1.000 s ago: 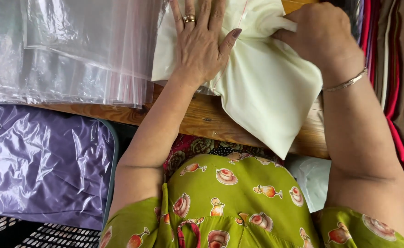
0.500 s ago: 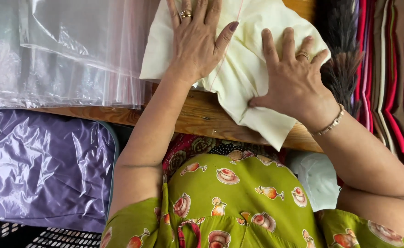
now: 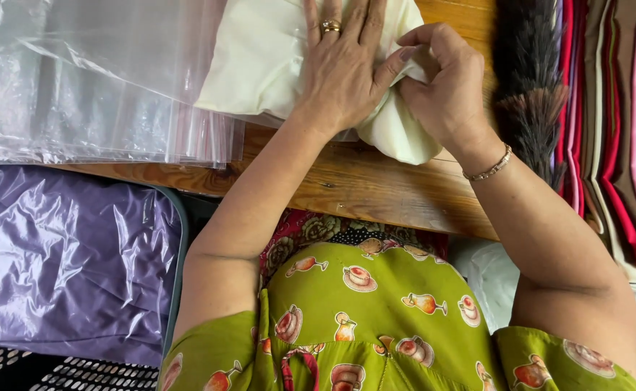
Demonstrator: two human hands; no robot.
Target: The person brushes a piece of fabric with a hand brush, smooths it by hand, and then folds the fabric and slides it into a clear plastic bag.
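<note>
left hand point(image 3: 343, 69) fingers spread flat on the cream cloth point(image 3: 260, 65), right hand point(image 3: 444, 87) seemingly pinching its fold beside the left thumb; the loose fold could spring open.

wooden table point(image 3: 376, 192) | on it: cream cloth point(image 3: 260, 65), clear plastic bags point(image 3: 94, 87), feather duster point(image 3: 528, 94), folded fabrics point(image 3: 622, 108)

The person wore a short-sleeved green top printed with pears and teacups; a gold ring sat on the left hand point(image 3: 340, 69), a thin beaded bracelet at the right hand's point(image 3: 444, 90) wrist
</note>
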